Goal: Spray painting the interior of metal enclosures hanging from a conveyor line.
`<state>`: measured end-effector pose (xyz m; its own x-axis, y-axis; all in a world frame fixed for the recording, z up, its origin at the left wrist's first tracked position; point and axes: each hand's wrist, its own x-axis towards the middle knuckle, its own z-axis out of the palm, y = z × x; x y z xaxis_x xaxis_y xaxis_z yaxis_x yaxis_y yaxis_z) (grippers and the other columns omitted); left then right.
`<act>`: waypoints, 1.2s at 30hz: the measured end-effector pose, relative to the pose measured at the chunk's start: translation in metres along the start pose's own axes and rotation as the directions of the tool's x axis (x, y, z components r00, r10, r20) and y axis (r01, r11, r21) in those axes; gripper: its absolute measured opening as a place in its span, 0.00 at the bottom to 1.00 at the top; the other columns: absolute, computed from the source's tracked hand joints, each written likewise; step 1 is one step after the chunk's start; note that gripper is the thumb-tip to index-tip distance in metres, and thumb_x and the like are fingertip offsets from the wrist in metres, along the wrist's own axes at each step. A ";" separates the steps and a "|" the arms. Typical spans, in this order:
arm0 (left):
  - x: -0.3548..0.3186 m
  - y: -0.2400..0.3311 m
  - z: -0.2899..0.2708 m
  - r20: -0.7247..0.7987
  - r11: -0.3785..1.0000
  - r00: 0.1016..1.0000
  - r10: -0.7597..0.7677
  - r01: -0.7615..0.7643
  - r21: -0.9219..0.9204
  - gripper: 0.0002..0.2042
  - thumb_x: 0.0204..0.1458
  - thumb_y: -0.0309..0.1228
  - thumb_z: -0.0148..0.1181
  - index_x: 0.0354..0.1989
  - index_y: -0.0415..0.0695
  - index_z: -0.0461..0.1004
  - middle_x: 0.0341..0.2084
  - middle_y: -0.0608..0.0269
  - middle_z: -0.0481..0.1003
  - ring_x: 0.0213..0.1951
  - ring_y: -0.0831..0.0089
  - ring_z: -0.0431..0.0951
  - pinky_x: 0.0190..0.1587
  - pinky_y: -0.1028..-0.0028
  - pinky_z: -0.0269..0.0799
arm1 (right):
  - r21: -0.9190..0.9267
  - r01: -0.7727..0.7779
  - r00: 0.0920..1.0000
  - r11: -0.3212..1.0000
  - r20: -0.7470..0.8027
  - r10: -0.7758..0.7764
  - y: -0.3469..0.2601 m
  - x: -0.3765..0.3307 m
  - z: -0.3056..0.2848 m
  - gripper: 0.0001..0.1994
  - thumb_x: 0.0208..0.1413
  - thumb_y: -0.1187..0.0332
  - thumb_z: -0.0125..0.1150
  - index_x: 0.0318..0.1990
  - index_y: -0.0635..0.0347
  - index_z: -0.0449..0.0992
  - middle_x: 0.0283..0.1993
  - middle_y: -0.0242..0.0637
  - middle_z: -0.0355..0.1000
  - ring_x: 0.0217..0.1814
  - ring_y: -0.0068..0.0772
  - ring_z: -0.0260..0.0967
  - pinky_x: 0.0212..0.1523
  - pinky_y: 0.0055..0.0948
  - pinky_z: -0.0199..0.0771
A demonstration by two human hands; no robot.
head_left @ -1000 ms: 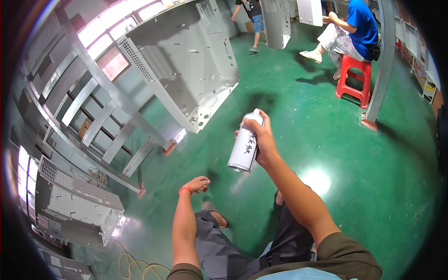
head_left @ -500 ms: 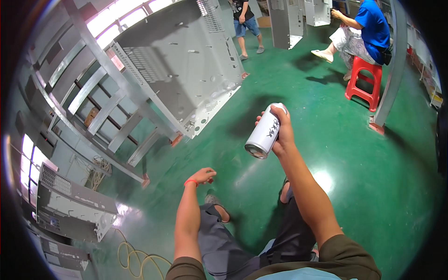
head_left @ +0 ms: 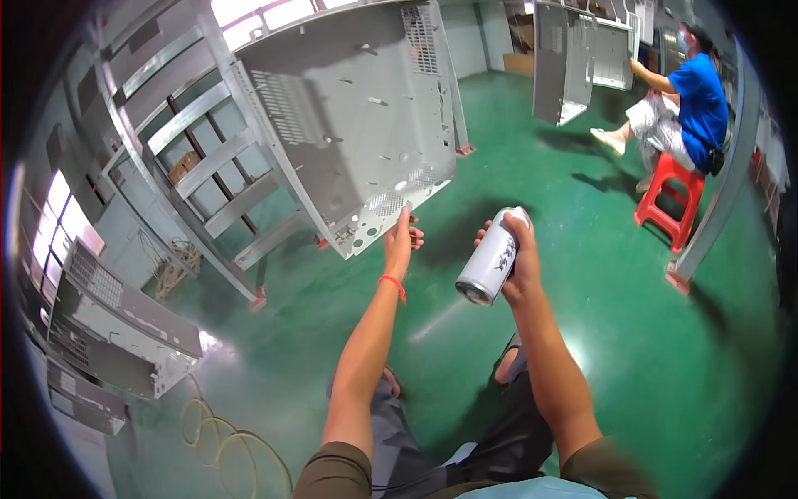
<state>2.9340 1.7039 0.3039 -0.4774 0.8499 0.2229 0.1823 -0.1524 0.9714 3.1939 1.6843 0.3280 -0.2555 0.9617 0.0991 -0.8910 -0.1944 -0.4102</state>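
Note:
My right hand (head_left: 524, 259) is wrapped round a white aerosol can (head_left: 489, 264) with dark handwriting on its side. The can is tilted, its metal base toward me at the lower left and its top up by my fingers. My left hand (head_left: 404, 239), with a red band at the wrist, is raised at the lower edge of a large grey sheet-metal housing (head_left: 332, 108). Its thumb points up and its fingers are apart, with nothing in them. Whether it touches the housing's edge I cannot tell.
Metal posts and a slatted rack (head_left: 208, 158) stand left of the housing. Smaller grey housings (head_left: 125, 324) hang at the lower left above a yellow hose (head_left: 218, 441). A person in blue (head_left: 698, 100) sits on a red stool (head_left: 669, 200) by a post (head_left: 719, 195), working at another housing.
My left hand has risen forward to the housing's lower edge. The can is still in my right hand, slightly further right. The person walking at the back is out of sight.

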 end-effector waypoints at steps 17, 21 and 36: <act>-0.021 -0.012 -0.003 -0.083 0.984 0.993 -0.088 0.074 -0.159 0.31 0.67 0.61 0.39 0.36 0.41 0.74 0.20 0.60 0.76 0.21 0.70 0.77 0.28 0.71 0.74 | -0.326 0.883 0.100 -0.339 0.835 -0.542 -0.022 0.059 0.202 0.31 0.47 0.73 0.75 0.61 0.51 0.73 0.48 0.42 0.72 0.43 0.44 0.77 0.43 0.38 0.80; -0.032 -0.014 -0.008 -0.053 0.988 0.997 -0.053 0.044 -0.148 0.32 0.67 0.60 0.39 0.36 0.40 0.74 0.19 0.60 0.75 0.21 0.70 0.76 0.28 0.71 0.74 | -0.312 0.820 0.000 -0.479 0.838 -0.546 -0.034 0.068 0.220 0.30 0.46 0.71 0.75 0.60 0.47 0.74 0.48 0.43 0.73 0.42 0.50 0.78 0.39 0.43 0.81; -0.050 -0.019 -0.017 0.007 0.971 0.997 -0.082 0.082 -0.223 0.30 0.68 0.58 0.40 0.38 0.40 0.74 0.21 0.59 0.77 0.22 0.71 0.77 0.29 0.71 0.74 | -0.401 0.809 0.048 -0.429 0.774 -0.631 -0.025 0.057 0.223 0.30 0.47 0.69 0.74 0.61 0.44 0.75 0.51 0.45 0.71 0.44 0.52 0.78 0.40 0.45 0.82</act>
<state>2.9400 1.6557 0.2755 -0.4849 0.8631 0.1415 -0.0537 -0.1909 0.9801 3.1177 1.7008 0.5455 0.2592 0.0198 0.9656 0.3261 0.9393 -0.1068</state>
